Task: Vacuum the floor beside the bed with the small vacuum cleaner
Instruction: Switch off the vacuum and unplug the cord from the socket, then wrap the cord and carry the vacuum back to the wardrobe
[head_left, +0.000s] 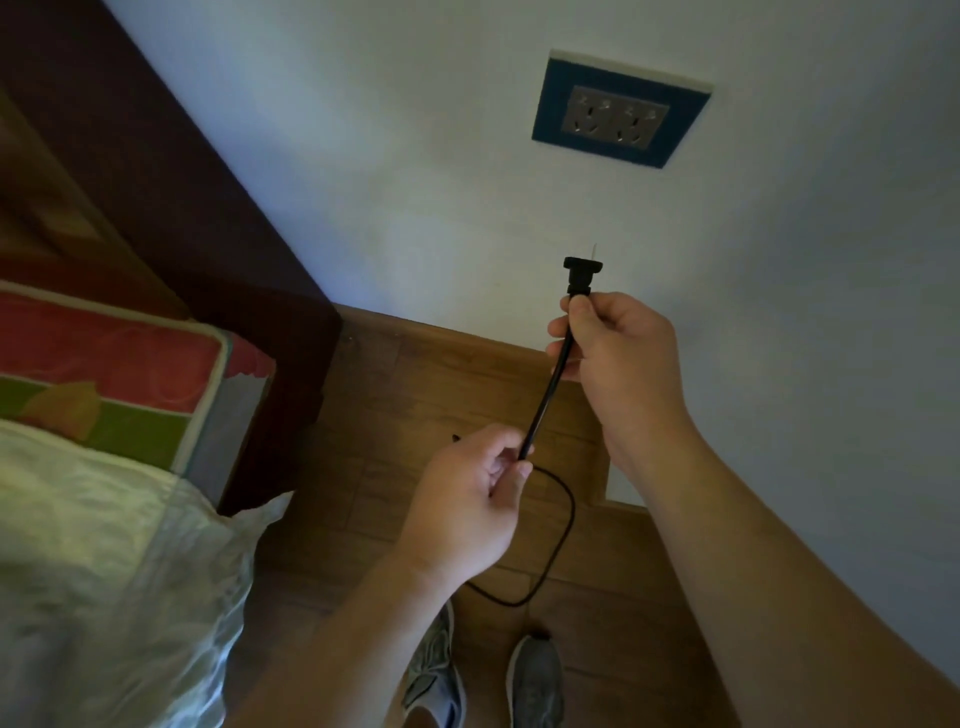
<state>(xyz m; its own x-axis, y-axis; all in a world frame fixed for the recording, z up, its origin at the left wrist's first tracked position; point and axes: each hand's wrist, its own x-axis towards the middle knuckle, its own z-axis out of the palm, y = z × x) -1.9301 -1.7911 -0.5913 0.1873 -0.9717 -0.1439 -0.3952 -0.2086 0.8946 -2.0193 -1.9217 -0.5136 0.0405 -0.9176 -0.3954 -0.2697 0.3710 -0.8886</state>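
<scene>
The right hand (618, 353) pinches the black cord (545, 395) just behind the plug (582, 273), prongs pointing up the wall. The left hand (467, 499) grips the same cord nearer the body, so the stretch between the two hands runs straight. The small vacuum cleaner itself is not in view; the cord loops down over the floor near the feet and passes out of sight.

The plug is well short of the wall socket (621, 111), which sits farther up and slightly right. The likely trouble is that the prongs meet the plate crooked and miss the slots (the dim light does not help). The slack loop could also catch a shoe (535, 680) and tug the plug back. Fingers so close behind the prongs could touch metal as it goes in.

The floor (415, 374) is brown wood planking meeting a pale wall. The bed (119, 374), with a dark wooden headboard (182, 182) and pale crumpled bedding, fills the left.
</scene>
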